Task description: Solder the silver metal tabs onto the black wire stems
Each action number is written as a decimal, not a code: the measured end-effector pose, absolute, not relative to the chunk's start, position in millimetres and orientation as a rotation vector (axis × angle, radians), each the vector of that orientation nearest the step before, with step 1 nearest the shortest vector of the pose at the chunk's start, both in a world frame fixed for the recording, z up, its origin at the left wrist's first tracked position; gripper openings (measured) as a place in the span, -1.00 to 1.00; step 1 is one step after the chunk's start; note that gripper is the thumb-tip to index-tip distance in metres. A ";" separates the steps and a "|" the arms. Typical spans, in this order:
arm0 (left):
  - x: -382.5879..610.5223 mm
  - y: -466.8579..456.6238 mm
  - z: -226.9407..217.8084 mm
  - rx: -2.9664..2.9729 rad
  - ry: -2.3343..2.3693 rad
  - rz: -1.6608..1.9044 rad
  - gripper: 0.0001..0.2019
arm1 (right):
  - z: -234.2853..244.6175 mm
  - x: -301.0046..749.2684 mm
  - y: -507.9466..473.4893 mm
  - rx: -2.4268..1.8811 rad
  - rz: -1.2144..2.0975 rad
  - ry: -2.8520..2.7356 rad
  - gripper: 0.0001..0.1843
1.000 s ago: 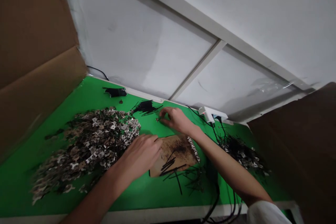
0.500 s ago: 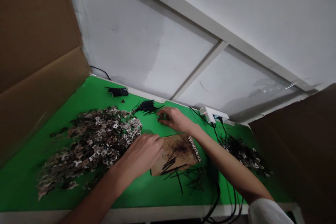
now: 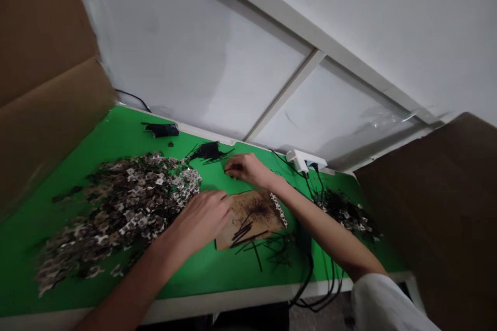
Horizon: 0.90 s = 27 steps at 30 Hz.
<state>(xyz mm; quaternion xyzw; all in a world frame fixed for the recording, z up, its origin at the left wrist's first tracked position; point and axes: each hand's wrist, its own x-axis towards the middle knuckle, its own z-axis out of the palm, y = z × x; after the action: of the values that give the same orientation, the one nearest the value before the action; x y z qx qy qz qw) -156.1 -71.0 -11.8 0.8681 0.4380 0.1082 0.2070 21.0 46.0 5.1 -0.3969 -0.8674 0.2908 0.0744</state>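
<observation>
My right hand is over the green mat, close to a bundle of thin black sticks. Its thumb and fingers are pinched together; whatever lies between them is too small to make out. My left hand is at the left edge of a brown board smudged with black. The fingers there are bent down and close together, their tips hidden. Loose black sticks lie across the board's lower part, and a row of small silvery metal pieces lines its right edge. Beside my left hand spreads a large heap of small metal pieces.
A second black bundle lies at the back left. A white power strip with plugged-in cables stands by the wall. Black sticks and metal pieces are piled at the right. Cardboard walls flank the green-topped table.
The whole view has shifted slightly, so things appear further left and higher. My right hand's fingers have drawn closer together. My left hand stays by the board.
</observation>
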 end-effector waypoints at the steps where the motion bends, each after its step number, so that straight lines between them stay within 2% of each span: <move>1: -156.2 -70.6 -11.9 2.421 1.215 0.299 -0.80 | 4.7 21.2 44.7 -1.211 0.905 -2.576 -0.91; 7: -155.8 -69.6 -14.6 2.403 1.242 0.299 -0.81 | 14.3 50.9 30.3 -1.390 0.967 -2.334 -0.94; 15: -153.8 -70.4 -16.3 2.421 1.223 0.286 -0.79 | 15.2 122.1 -11.8 -1.658 0.970 -2.069 -0.85; 20: -153.0 -69.1 -14.6 2.397 1.215 0.289 -0.79 | 10.3 130.4 -13.9 -1.723 0.954 -2.013 -0.81; 27: -153.7 -68.8 -15.1 2.397 1.222 0.284 -0.80 | 14.1 128.9 -12.7 -1.741 0.938 -2.029 -0.87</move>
<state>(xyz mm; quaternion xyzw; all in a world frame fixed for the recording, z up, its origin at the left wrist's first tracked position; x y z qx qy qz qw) -153.7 -68.8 -15.1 0.8650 0.4411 0.1025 0.2162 128.9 -12.7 14.1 -0.6073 -0.7075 0.3272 0.1535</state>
